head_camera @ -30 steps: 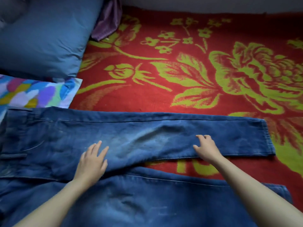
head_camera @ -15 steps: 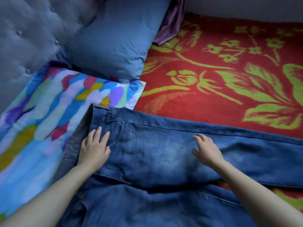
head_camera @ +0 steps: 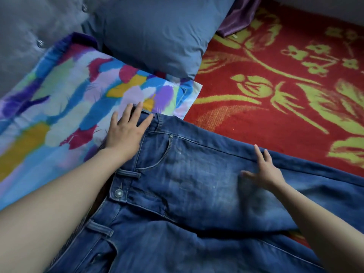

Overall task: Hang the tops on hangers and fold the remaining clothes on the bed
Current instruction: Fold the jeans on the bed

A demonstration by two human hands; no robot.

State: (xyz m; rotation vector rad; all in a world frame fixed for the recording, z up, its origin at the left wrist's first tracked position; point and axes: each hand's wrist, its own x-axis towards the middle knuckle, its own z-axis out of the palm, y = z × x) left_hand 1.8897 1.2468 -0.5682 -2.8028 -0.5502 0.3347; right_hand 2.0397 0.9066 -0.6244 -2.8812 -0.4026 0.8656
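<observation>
A pair of blue jeans (head_camera: 189, 180) lies spread flat on the bed, front side up, waistband to the left with its metal button (head_camera: 119, 192) showing. My left hand (head_camera: 126, 131) rests flat with spread fingers on the far corner of the waistband. My right hand (head_camera: 264, 172), slightly blurred, presses with straight fingers on the upper thigh of the far leg. Both legs run off toward the right; the near leg fills the bottom of the view.
A red blanket with yellow-green flowers (head_camera: 285, 99) covers the bed to the right. A multicoloured pillow (head_camera: 65, 99) lies left of the jeans, a blue pillow (head_camera: 157, 34) behind it, a purple cloth (head_camera: 236, 18) at the back, and a grey tufted headboard (head_camera: 29, 36) at top left.
Both hands slid left along the jeans, from the legs up to the waistband and thigh. The view swung left with them, bringing the pillows and headboard into sight.
</observation>
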